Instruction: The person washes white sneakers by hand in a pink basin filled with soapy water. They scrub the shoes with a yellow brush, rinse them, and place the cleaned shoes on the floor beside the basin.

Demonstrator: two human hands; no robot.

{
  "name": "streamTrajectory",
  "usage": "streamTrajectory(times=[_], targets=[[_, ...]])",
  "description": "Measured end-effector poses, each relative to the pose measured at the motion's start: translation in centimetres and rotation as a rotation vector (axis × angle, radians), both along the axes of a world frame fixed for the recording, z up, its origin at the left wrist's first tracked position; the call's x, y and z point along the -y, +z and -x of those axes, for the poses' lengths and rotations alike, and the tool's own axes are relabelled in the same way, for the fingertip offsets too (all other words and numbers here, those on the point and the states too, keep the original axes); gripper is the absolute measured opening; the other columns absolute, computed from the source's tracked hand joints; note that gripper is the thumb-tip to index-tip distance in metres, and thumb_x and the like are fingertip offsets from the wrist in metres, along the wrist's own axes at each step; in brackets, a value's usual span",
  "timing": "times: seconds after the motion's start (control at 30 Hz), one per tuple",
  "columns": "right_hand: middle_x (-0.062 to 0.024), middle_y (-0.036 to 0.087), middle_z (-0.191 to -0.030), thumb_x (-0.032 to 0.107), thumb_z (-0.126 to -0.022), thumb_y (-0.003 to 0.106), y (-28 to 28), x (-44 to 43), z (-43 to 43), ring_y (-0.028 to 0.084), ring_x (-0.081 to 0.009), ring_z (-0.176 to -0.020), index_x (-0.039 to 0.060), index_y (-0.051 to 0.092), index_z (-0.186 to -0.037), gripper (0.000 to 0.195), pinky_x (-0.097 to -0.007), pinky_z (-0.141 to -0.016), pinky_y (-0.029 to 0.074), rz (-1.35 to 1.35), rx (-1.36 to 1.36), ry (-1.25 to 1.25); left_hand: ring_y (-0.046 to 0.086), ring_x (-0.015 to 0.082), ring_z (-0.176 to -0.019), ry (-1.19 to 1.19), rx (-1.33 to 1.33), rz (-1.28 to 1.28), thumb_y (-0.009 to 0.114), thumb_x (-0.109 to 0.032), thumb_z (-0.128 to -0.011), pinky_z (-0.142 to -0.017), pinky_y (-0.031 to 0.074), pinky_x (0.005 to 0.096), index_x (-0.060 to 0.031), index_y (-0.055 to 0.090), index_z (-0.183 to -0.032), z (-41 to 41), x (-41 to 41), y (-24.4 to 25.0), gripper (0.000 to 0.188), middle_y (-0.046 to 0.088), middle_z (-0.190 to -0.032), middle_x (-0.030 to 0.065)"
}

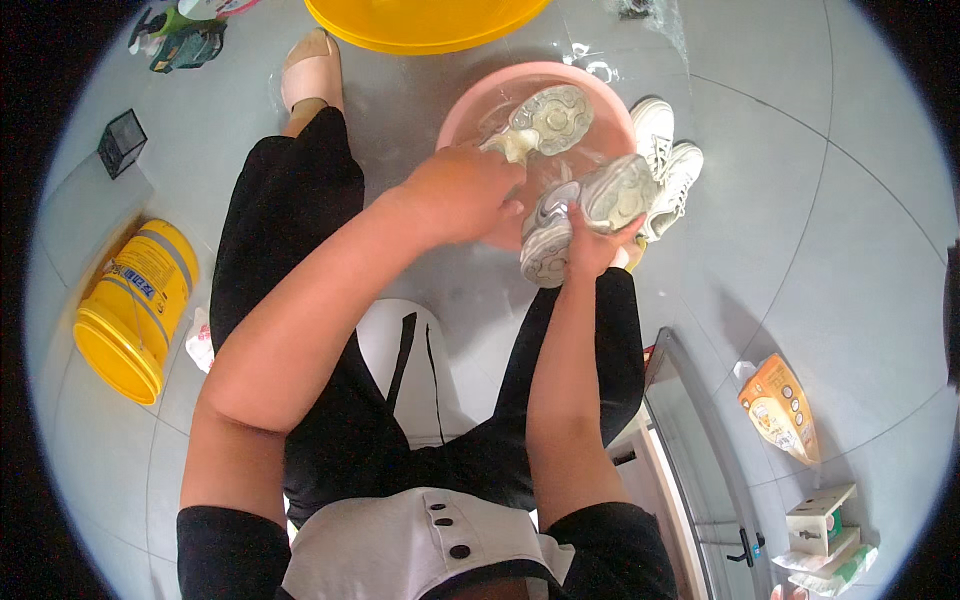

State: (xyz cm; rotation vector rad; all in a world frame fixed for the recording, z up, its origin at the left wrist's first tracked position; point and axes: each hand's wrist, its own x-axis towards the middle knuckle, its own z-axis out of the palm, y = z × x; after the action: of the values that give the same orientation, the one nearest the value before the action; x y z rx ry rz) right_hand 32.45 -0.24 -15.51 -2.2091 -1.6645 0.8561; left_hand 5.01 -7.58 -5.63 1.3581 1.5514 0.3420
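Note:
A pink plastic basin [459,120] stands on the floor before me. My left hand [480,187] is over its near left side, fingers curled at the near end of a pale shoe [556,120] whose patterned sole faces up. My hand hides that end of the shoe. At the basin's near right rim, my right hand [596,244] grips a second pale shoe [626,196] by its middle, sole up and tilted. Water or suds show in the basin. A pair of white lace-up sneakers [667,184] sits against the basin's right side.
A large yellow tub [427,41] is beyond the basin. To the left are a yellow lidded bucket [146,292], a small black box [122,142] and bottles [187,45]. An orange package [780,412] and a small white rack [821,517] are on the right, near a glass door [690,442].

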Motion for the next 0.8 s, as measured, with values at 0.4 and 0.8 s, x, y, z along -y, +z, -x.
streamTrajectory(times=[0.4,0.8], targets=[[-0.0333,0.034,-0.147,0.026,-0.076,0.079,-8.0,-1.0,4.3,0.04,-0.0432,-0.134,0.0127,-0.009,-0.154,0.119,-0.0483,-0.109,0.036,0.34,0.331,-0.014,0.061,0.0357,-0.1,-0.015,0.015,0.018,0.067,-0.02,-0.083,-0.086,0.049,0.0471,-0.0048,0.06,-0.114,0.0,-0.3,-0.1,0.035,0.064,-0.105,0.0159],[-0.0294,0.051,-0.132,0.02,-0.078,0.074,-13.3,-0.6,6.8,0.056,-0.0448,-0.115,0.0224,-0.003,-0.155,0.109,-0.0519,-0.099,0.044,0.542,0.508,-0.03,0.056,0.0366,-0.113,0.034,-0.001,0.086,0.069,-0.019,-0.083,-0.099,0.044,0.0452,-0.0035,0.059,-0.115,-0.7,-0.3,1.3,0.037,0.062,-0.116,0.017]])
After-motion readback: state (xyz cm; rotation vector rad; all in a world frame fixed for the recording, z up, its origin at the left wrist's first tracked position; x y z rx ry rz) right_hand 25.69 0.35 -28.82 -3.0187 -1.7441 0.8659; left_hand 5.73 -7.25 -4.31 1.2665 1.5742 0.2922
